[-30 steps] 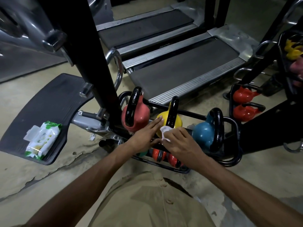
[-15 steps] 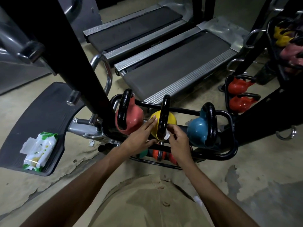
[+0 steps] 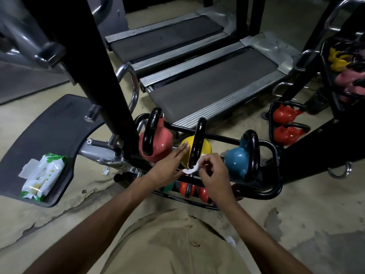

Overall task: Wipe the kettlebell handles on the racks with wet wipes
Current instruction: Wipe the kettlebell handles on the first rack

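Head view, looking down at floor (image 3: 296,204).
- Two treadmills (image 3: 213,91) lie side by side beyond the rack.
- Black post (image 3: 94,76) crosses upper left. Beside its base is a dark footplate (image 3: 49,131).
- Rack (image 3: 274,186), black tube, stands on the floor just in front of the person. The top tier holds three kettlebells: pink bell (image 3: 161,141) left, yellow bell (image 3: 206,148) middle, blue bell (image 3: 236,159) right, all with black handles upright. Small red bells show on the tier below, partly hidden.
- Two red bells (image 3: 284,114) sit in a second rack, far right.
- Left grip (image 3: 167,168): released, fingers straight, resting on the yellow bell's body just left of its handle (image 3: 198,139).
- Right grip (image 3: 215,175): thumb and fingers pinch the wipe.
- Wipe pack (image 3: 42,175), green and white, flap up, lies on the footplate, well apart from the rack.
- Wipe (image 3: 191,170): white, crumpled, pressed against the lower end of the yellow bell's handle, between the two grips.
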`<state>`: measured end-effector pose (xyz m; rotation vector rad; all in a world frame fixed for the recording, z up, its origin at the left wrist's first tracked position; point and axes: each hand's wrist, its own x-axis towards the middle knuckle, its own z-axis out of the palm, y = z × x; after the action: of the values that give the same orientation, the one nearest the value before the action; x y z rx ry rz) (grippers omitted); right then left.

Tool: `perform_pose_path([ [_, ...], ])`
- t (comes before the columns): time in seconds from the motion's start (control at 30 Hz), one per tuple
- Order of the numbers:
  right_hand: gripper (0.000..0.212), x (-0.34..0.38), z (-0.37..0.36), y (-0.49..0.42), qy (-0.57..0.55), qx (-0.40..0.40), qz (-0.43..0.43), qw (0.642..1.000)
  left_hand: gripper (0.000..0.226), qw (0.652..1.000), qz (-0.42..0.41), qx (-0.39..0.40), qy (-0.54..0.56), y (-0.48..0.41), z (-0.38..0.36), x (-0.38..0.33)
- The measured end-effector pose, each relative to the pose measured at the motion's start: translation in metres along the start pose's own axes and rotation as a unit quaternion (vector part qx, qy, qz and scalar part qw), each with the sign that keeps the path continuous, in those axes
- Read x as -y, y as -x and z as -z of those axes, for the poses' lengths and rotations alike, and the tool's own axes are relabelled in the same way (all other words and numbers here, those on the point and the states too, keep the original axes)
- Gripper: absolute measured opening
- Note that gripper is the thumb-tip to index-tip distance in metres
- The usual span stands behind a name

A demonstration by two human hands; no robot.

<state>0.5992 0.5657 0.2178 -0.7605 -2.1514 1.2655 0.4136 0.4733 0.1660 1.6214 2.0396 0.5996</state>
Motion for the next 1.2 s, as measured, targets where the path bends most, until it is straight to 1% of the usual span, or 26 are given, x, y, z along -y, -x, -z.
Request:
perform_pose_path([
  [0.03,0.016,-0.003,-0.003,0.002,0.102,0.013,0.103,0.989,0.094,1.000,-0.004,-0.002,0.005,0.000,-0.001,0.001],
  [0.07,0.012,-0.007,-0.005,0.001,0.201,0.037,0.200,0.958,0.093,1.000,-0.008,-0.005,0.011,0.001,-0.001,0.003],
  [0.13,0.012,-0.014,0.003,-0.006,0.357,0.080,0.331,0.870,0.090,1.000,-0.016,-0.012,0.016,0.001,-0.001,0.005],
  [0.23,0.018,-0.007,0.013,-0.020,0.471,0.121,0.436,0.757,0.090,0.999,-0.027,-0.016,0.017,0.002,0.000,0.008],
  [0.3,0.024,0.002,0.008,-0.032,0.518,0.135,0.459,0.709,0.091,0.999,-0.028,-0.013,0.021,0.002,-0.001,0.009],
  [0.4,0.017,0.021,0.001,-0.058,0.597,0.143,0.400,0.680,0.091,1.000,-0.015,-0.016,0.021,0.001,-0.004,0.006],
  [0.43,0.017,0.027,-0.007,-0.063,0.642,0.165,0.354,0.660,0.088,1.000,-0.013,-0.017,0.019,0.001,-0.004,0.006],
  [0.47,0.018,0.029,-0.025,-0.068,0.684,0.197,0.315,0.628,0.085,1.000,-0.012,-0.017,0.018,0.002,-0.004,0.006],
  [0.5,0.025,0.032,-0.046,-0.075,0.747,0.222,0.242,0.578,0.084,1.000,-0.013,-0.015,0.019,0.002,-0.003,0.006],
  [0.53,0.043,0.030,-0.066,-0.082,0.800,0.217,0.177,0.531,0.085,1.000,-0.014,-0.011,0.025,0.003,-0.002,0.006],
  [0.57,0.064,0.004,-0.088,-0.074,0.789,0.305,0.093,0.526,0.087,0.999,-0.015,-0.009,0.030,0.003,-0.001,0.006],
  [0.6,0.077,-0.011,-0.106,-0.060,0.789,0.368,-0.007,0.492,0.087,0.999,-0.016,-0.009,0.035,0.003,0.000,0.006],
  [0.63,0.076,-0.016,-0.104,-0.057,0.757,0.405,-0.021,0.513,0.086,0.999,-0.016,-0.010,0.035,0.003,0.000,0.005],
  [0.67,0.063,-0.004,-0.083,-0.061,0.694,0.438,0.048,0.570,0.084,0.999,-0.018,-0.012,0.033,0.003,0.001,0.005],
  [0.73,0.035,0.037,-0.026,-0.061,0.618,0.368,0.297,0.628,0.084,0.999,-0.020,-0.012,0.034,0.003,0.000,0.006],
  [0.77,0.029,0.055,-0.005,-0.063,0.566,0.358,0.325,0.668,0.085,0.999,-0.017,-0.011,0.033,0.002,-0.001,0.008],
  [0.83,0.018,0.051,0.026,-0.072,0.517,0.329,0.385,0.690,0.088,1.000,-0.009,-0.011,0.026,0.000,-0.001,0.008],
  [0.87,0.012,0.050,0.019,-0.074,0.507,0.298,0.388,0.710,0.088,1.000,-0.004,-0.010,0.023,0.000,0.000,0.007],
  [0.9,0.010,0.043,0.020,-0.078,0.498,0.270,0.376,0.733,0.089,1.000,-0.002,-0.012,0.021,-0.001,0.000,0.005],
  [0.97,0.016,0.023,0.021,-0.093,0.475,0.181,0.344,0.790,0.093,1.000,0.004,-0.012,0.020,-0.001,0.002,0.000],
  [1.0,0.018,0.019,0.024,-0.095,0.441,0.127,0.310,0.833,0.094,1.000,0.007,-0.012,0.020,0.000,0.003,-0.002],
  [1.07,0.019,0.014,0.025,-0.083,0.296,0.007,0.195,0.935,0.091,0.999,0.018,-0.013,0.026,-0.001,0.006,-0.006],
  [1.1,0.021,0.013,0.018,-0.067,0.214,-0.042,0.114,0.969,0.091,0.999,0.024,-0.013,0.035,0.000,0.008,-0.007],
  [1.13,0.022,0.014,0.009,-0.050,0.141,-0.082,0.031,0.986,0.093,0.998,0.026,-0.015,0.046,0.001,0.010,-0.011],
  [1.17,0.020,0.016,-0.001,-0.033,0.078,-0.107,-0.044,0.990,0.095,0.998,0.024,-0.019,0.057,0.004,0.013,-0.015],
  [1.2,0.016,0.017,-0.008,-0.018,0.016,-0.110,-0.105,0.988,0.098,0.997,0.017,-0.024,0.068,0.008,0.016,-0.022],
])
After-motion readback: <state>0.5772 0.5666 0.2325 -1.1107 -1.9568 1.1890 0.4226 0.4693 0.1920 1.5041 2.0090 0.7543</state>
